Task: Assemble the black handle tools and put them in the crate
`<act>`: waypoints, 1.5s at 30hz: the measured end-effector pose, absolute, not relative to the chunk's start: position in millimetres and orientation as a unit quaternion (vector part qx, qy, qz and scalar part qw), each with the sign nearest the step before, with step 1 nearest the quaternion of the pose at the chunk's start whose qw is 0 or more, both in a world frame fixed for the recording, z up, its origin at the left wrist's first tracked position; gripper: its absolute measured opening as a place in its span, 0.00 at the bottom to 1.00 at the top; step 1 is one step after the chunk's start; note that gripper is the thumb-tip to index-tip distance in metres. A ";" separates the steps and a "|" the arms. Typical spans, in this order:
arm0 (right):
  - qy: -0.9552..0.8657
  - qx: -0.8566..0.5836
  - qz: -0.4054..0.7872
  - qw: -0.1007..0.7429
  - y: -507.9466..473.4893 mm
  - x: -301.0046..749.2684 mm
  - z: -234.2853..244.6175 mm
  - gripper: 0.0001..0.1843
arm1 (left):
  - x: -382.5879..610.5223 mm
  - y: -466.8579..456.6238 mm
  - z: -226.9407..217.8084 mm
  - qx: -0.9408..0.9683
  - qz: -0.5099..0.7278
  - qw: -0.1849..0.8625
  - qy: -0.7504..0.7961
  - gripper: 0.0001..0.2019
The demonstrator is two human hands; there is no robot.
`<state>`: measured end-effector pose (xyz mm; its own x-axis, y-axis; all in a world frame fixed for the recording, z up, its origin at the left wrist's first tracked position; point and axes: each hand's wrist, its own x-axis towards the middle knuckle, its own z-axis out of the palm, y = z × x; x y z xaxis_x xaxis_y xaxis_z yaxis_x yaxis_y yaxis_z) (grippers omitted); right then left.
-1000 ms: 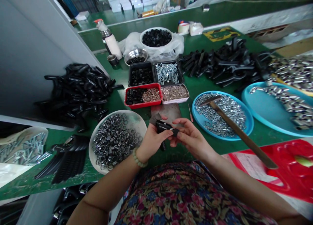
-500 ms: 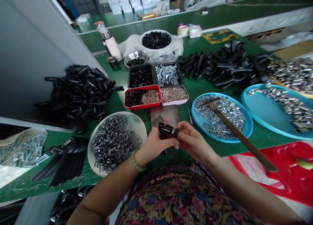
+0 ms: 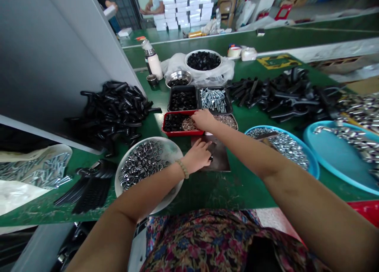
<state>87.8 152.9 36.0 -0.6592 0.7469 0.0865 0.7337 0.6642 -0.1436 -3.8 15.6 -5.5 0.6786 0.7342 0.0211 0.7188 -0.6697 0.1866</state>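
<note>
My right hand [image 3: 204, 119] reaches into the red tray [image 3: 171, 134], its closed fingertips down among small copper-coloured pieces [image 3: 188, 124] that look like rivets or screws; what they pinch is hidden. Black plastic parts [image 3: 174, 122] fill the left side of that tray. Just in front of it, my left hand [image 3: 197, 157], with a beaded bracelet on the wrist, is low over a flat metal plate [image 3: 220, 164]. Its fingers curl around a dark grey piece [image 3: 212, 148], partly covered and too unclear to name.
Left stands a white bowl of metal rings [image 3: 179, 145]; right, a blue tray of small metal parts [image 3: 314, 170] with a hammer partly behind my forearm. Bolts [image 3: 213, 100] fill a black tray behind. Black handles [image 3: 118, 106] are heaped left, black clamp-like parts [image 3: 284, 92] right.
The black labelled handle is no longer visible in my hands. My right hand has moved forward to the red tray, and my left hand has lowered to the metal plate. The view has shifted.
</note>
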 end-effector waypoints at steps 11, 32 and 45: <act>-0.843 -0.418 0.254 0.226 121.2 139.4 30.4 0.12 | -9.3 -1.6 -9.0 0.836 0.117 0.144 0.516 0.27; -0.912 -0.404 0.002 0.069 39.8 179.6 5.4 0.15 | -0.3 -1.0 -12.5 0.799 0.135 0.141 0.568 0.27; -0.690 -0.720 0.034 0.058 3.8 277.9 25.0 0.21 | -0.3 -0.4 -14.8 0.793 0.165 0.154 0.566 0.26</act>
